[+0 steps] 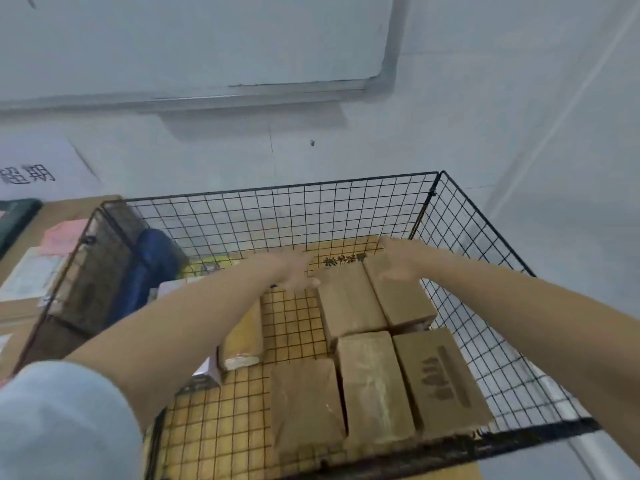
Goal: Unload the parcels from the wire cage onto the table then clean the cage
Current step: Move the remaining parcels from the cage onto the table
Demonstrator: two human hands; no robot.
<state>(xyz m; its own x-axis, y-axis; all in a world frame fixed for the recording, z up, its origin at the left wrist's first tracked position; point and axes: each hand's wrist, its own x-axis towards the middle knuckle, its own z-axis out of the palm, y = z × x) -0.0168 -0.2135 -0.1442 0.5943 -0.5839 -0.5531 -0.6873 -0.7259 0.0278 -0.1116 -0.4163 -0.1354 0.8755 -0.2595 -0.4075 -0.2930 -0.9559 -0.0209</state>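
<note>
A black wire cage stands against the wall with several brown cardboard parcels inside. Both my arms reach deep into it. My left hand presses on the left side of a printed cardboard parcel at the back of the cage. On the parcel's right side lies my right hand, fingers spread over its edge. In front of it two parcels sit side by side, and nearer me three more parcels stand in a row. A blue bag and a yellow item lie at the cage's back left.
Large cardboard boxes with pink and white labels stand left of the cage. The white wall is right behind it, with a whiteboard frame above. The wooden cage floor shows through a wire grid in the middle.
</note>
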